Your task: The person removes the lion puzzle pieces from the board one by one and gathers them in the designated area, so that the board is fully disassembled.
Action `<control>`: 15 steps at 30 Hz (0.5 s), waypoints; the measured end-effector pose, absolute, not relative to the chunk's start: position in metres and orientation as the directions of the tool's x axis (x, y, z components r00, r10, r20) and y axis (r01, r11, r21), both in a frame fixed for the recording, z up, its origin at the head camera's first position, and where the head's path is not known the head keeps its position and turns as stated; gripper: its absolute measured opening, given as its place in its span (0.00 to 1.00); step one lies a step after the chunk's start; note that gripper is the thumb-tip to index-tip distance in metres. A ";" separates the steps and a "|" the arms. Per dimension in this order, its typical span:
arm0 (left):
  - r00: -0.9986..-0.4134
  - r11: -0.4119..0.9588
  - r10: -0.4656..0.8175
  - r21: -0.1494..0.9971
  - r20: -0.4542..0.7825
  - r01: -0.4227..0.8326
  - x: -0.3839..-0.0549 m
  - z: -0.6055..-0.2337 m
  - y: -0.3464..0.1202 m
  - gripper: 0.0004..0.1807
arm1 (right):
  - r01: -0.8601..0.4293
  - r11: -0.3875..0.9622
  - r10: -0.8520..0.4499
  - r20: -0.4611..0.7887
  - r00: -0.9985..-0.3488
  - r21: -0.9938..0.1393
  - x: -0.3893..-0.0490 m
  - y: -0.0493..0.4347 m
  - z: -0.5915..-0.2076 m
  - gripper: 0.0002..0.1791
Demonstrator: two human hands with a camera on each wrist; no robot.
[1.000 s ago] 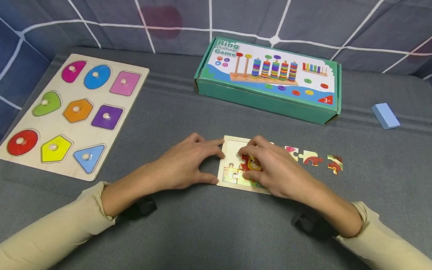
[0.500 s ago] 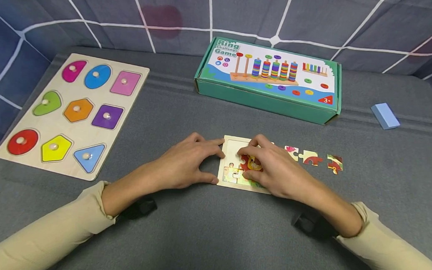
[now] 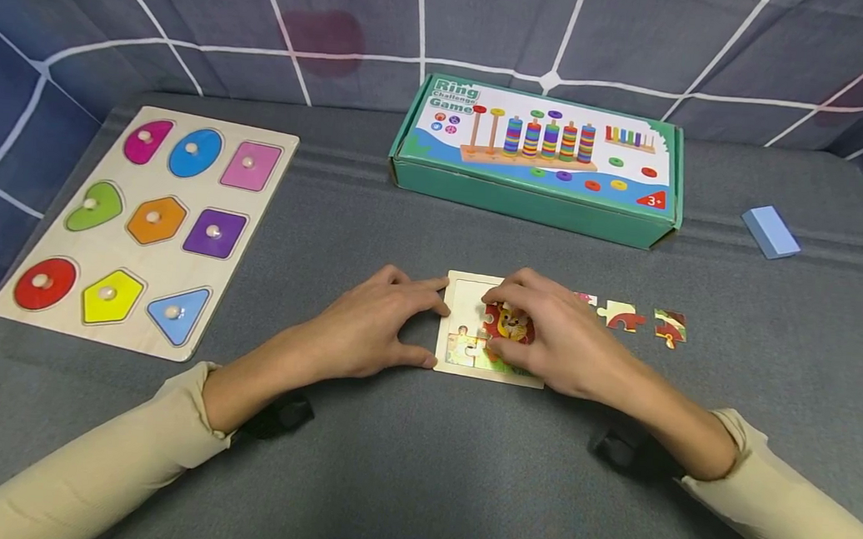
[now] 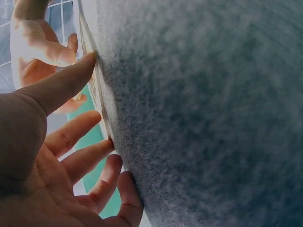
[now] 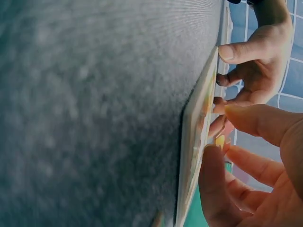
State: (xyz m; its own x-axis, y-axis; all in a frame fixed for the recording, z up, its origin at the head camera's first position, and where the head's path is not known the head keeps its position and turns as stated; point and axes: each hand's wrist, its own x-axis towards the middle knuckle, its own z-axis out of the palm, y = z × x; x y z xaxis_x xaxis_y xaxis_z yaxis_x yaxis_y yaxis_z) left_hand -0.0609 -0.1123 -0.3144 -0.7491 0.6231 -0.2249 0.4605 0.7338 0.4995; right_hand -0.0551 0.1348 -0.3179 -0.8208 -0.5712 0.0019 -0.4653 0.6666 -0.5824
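Observation:
A small wooden puzzle tray (image 3: 469, 299) lies on the grey table in front of me. Along its left edge rest the thumb and fingers of my left hand (image 3: 367, 332), spread fairly straight. My right hand (image 3: 558, 337) is over the tray's right half, which it partly hides. Between thumb and fingers it pinches a jigsaw piece (image 3: 509, 325) with a lion's face on red. In the right wrist view that piece (image 5: 220, 140) stands slightly tilted above the tray's surface. Fitted pieces (image 3: 462, 348) with pale green artwork line the tray's lower row.
Loose jigsaw pieces (image 3: 621, 315) lie right of the tray, another piece (image 3: 670, 326) beyond them. A green Ring Challenge Game box (image 3: 534, 197) stands behind. On the left is a wooden peg board (image 3: 113, 254) of coloured shapes; at the far right, a blue block (image 3: 771, 232).
My right hand has shifted slightly right and up, and the lion-face piece has moved and tilted with it, showing more of the face. The left hand has stayed put.

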 end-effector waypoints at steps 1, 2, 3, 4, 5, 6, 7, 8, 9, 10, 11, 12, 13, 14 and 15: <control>-0.749 0.734 0.623 0.499 -0.225 0.461 -0.061 -0.314 -0.112 0.29 | -0.468 0.662 -0.569 0.014 -0.822 -0.586 -0.055 0.136 -0.317 0.21; -0.749 0.734 0.624 0.498 -0.225 0.462 -0.061 -0.314 -0.112 0.29 | -0.471 0.659 -0.567 0.025 -0.824 -0.587 -0.054 0.137 -0.316 0.20; -0.748 0.734 0.624 0.497 -0.225 0.462 -0.061 -0.314 -0.112 0.29 | -0.473 0.654 -0.566 0.033 -0.824 -0.590 -0.054 0.138 -0.316 0.20; -0.748 0.734 0.624 0.497 -0.225 0.463 -0.061 -0.314 -0.112 0.29 | -0.475 0.649 -0.566 0.041 -0.823 -0.594 -0.053 0.140 -0.315 0.20; -0.748 0.734 0.624 0.497 -0.225 0.463 -0.061 -0.314 -0.112 0.29 | -0.474 0.644 -0.565 0.044 -0.824 -0.600 -0.052 0.141 -0.314 0.20; -0.747 0.734 0.625 0.495 -0.226 0.465 -0.061 -0.314 -0.112 0.29 | -0.472 0.639 -0.566 0.045 -0.823 -0.607 -0.052 0.142 -0.314 0.20; -0.747 0.734 0.625 0.495 -0.226 0.465 -0.061 -0.314 -0.112 0.29 | -0.471 0.634 -0.566 0.047 -0.823 -0.614 -0.051 0.143 -0.314 0.20; -0.747 0.735 0.625 0.494 -0.227 0.464 -0.061 -0.314 -0.112 0.29 | -0.470 0.629 -0.567 0.048 -0.823 -0.619 -0.050 0.145 -0.313 0.20; -0.747 0.736 0.624 0.493 -0.228 0.464 -0.061 -0.314 -0.112 0.29 | -0.468 0.624 -0.568 0.048 -0.822 -0.626 -0.050 0.146 -0.313 0.20; -0.747 0.736 0.624 0.493 -0.230 0.464 -0.061 -0.314 -0.111 0.29 | -0.465 0.621 -0.568 0.047 -0.822 -0.631 -0.050 0.147 -0.313 0.21; -0.747 0.737 0.624 0.492 -0.231 0.463 -0.061 -0.314 -0.111 0.29 | -0.462 0.619 -0.568 0.045 -0.822 -0.635 -0.049 0.148 -0.313 0.21; -0.747 0.738 0.623 0.491 -0.232 0.462 -0.061 -0.314 -0.111 0.29 | -0.460 0.616 -0.569 0.043 -0.821 -0.640 -0.049 0.149 -0.313 0.21; -0.748 0.739 0.622 0.491 -0.233 0.461 -0.061 -0.314 -0.111 0.29 | -0.461 0.613 -0.570 0.045 -0.820 -0.642 -0.049 0.150 -0.312 0.21; -0.748 0.739 0.622 0.490 -0.233 0.462 -0.061 -0.314 -0.111 0.29 | -0.462 0.609 -0.571 0.047 -0.819 -0.645 -0.049 0.151 -0.312 0.21; -0.748 0.740 0.621 0.490 -0.233 0.462 -0.061 -0.315 -0.111 0.29 | -0.462 0.606 -0.572 0.049 -0.819 -0.647 -0.048 0.152 -0.312 0.21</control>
